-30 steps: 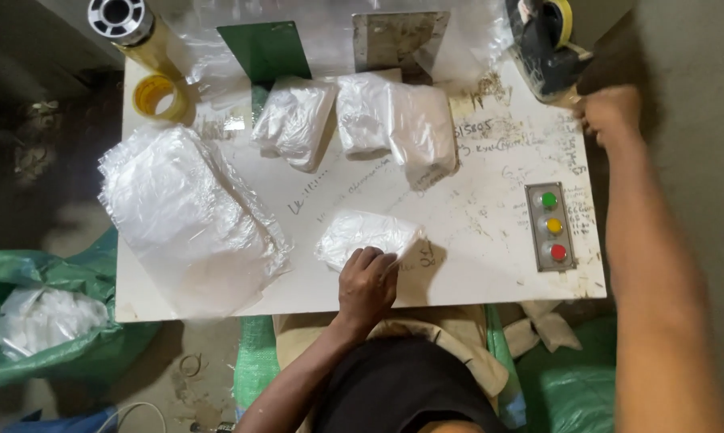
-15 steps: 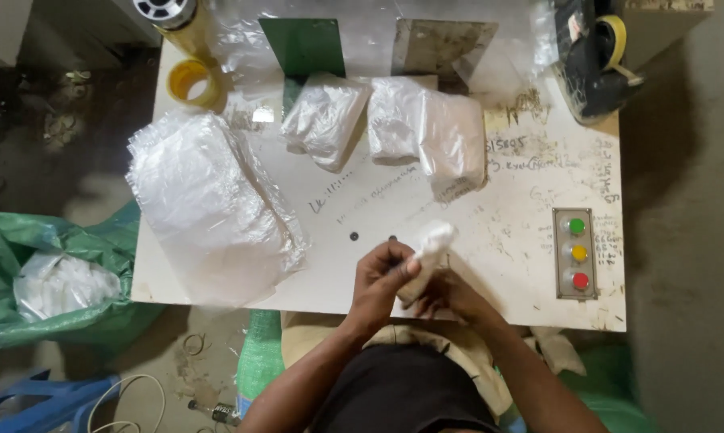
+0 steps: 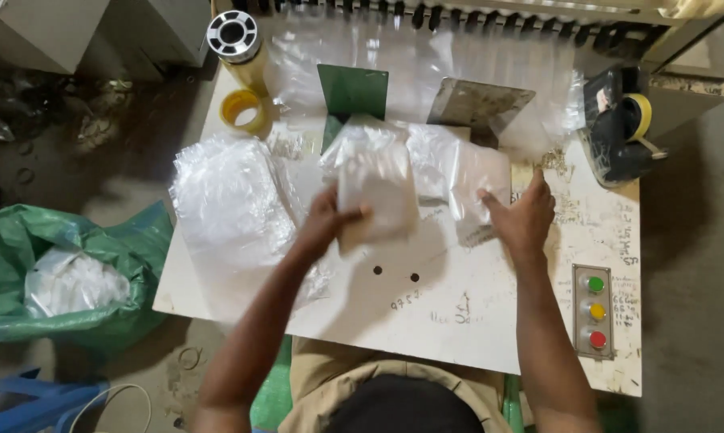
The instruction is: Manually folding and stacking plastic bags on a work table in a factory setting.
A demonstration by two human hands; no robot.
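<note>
My left hand (image 3: 330, 220) grips a folded white item in a clear plastic bag (image 3: 378, 200), holding it over the middle of the white worktable (image 3: 474, 313). My right hand (image 3: 522, 212) rests with fingers spread on the right-hand bagged packet (image 3: 478, 176) in the row at the table's back. Another bagged packet (image 3: 358, 140) lies behind the held one, in front of a green upright plate (image 3: 352, 90) and a grey metal plate (image 3: 478, 103).
A pile of clear plastic bags (image 3: 229, 196) fills the table's left side. Tape rolls (image 3: 243, 108) stand at the back left, a tape dispenser (image 3: 622, 132) at the back right, a three-button box (image 3: 594, 311) at the right edge. A green sack (image 3: 65, 277) sits on the floor, left.
The white item was picked up from the table's front edge and carried toward the back row. My right hand left it and landed on the right-hand packet. The view has shifted closer.
</note>
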